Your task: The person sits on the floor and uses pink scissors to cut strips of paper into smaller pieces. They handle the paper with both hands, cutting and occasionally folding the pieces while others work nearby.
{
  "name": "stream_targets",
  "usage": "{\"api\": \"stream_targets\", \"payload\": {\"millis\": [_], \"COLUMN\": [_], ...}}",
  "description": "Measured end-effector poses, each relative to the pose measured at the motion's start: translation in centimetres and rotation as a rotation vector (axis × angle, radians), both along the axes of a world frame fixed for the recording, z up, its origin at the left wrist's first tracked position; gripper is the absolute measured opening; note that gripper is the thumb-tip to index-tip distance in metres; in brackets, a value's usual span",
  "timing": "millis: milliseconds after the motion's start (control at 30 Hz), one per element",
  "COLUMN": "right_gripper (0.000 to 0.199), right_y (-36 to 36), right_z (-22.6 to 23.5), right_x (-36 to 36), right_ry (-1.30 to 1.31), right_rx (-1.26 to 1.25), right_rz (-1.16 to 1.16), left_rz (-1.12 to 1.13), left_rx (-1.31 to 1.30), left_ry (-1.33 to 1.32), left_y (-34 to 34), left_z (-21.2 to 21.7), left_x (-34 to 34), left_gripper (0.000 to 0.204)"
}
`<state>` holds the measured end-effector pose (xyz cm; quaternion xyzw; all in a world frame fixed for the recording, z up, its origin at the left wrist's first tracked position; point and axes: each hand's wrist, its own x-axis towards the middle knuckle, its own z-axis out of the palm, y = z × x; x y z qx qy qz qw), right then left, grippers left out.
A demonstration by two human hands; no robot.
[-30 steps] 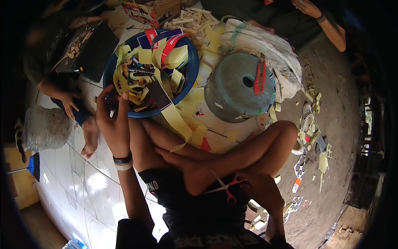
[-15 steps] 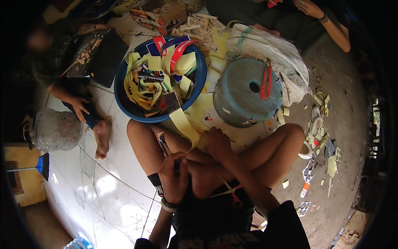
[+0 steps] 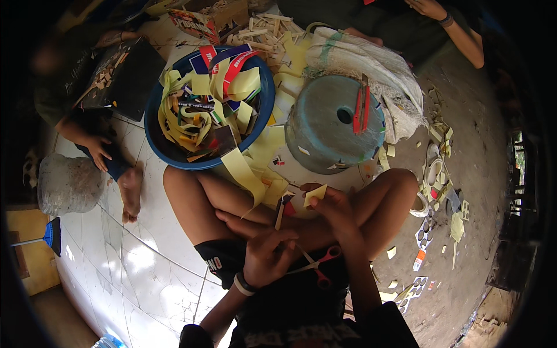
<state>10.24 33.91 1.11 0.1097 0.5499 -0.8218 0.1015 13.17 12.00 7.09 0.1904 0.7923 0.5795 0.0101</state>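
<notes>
My left hand (image 3: 268,255) is closed round a slim pale stick (image 3: 279,218), whose upper end carries a small dark-and-white piece (image 3: 286,200). Just right of that tip, my right hand (image 3: 335,210) pinches a small pale-yellow paper piece (image 3: 315,196) between thumb and fingers. Scissors with red handles (image 3: 317,265) lie with blades apart on my lap, below the two hands. A blue basin (image 3: 152,124) full of yellow strips and coloured paper scraps stands beyond my knees. One long yellow strip (image 3: 243,177) hangs over its rim towards my legs.
Right of the basin, an upturned grey-green bucket (image 3: 316,124) bears a red-handled tool (image 3: 361,109). A white sack (image 3: 371,58) lies behind it. Paper scraps and tape rolls (image 3: 432,172) litter the right floor. One person sits at left beside a black box (image 3: 125,75); another is at upper right.
My left hand has moved right with the stick, bringing its tip near my right hand. The right hand has come up from among the yellow scraps, now showing a paper piece. The view has shifted slightly.
</notes>
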Motion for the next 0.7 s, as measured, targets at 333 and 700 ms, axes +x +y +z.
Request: {"api": "stream_targets", "payload": {"millis": [333,700], "right_gripper": [0.021,0.017], "right_y": [-1.6,-2.6], "right_z": [1.2,2.3], "right_x": [1.0,2.2], "right_ry": [0.079,0.32], "right_rx": [0.299,0.159], "right_rz": [-0.107,-0.039], "left_rz": [-0.179,0.051], "left_rx": [0.127,0.615], "left_ry": [0.041,-0.68], "left_y": [1.8,1.7], "left_z": [1.7,-1.4], "left_x": [-0.4,-0.9], "left_gripper": [0.035,0.029]}}
